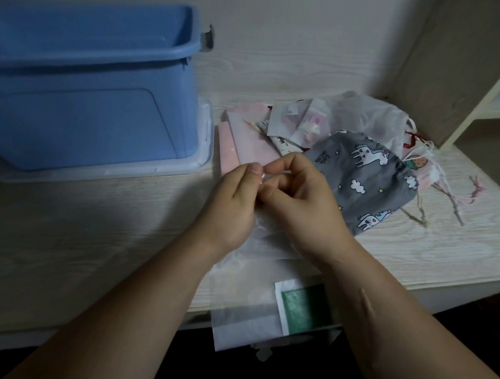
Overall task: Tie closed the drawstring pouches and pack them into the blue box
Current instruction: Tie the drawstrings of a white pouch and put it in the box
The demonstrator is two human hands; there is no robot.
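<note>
In the head view my left hand [230,205] and right hand [303,200] are together above the desk [95,239], fingertips meeting, both pinching a thin white cord [263,176] of which I see only a small bit. Under them lies the sheer white pouch [247,276]; my hands hide its mouth, and its lower end hangs over the desk edge. The blue box [88,94] stands at left, cut by the frame, its inside hidden. The grey unicorn pouch [368,181] lies beside my right hand.
</note>
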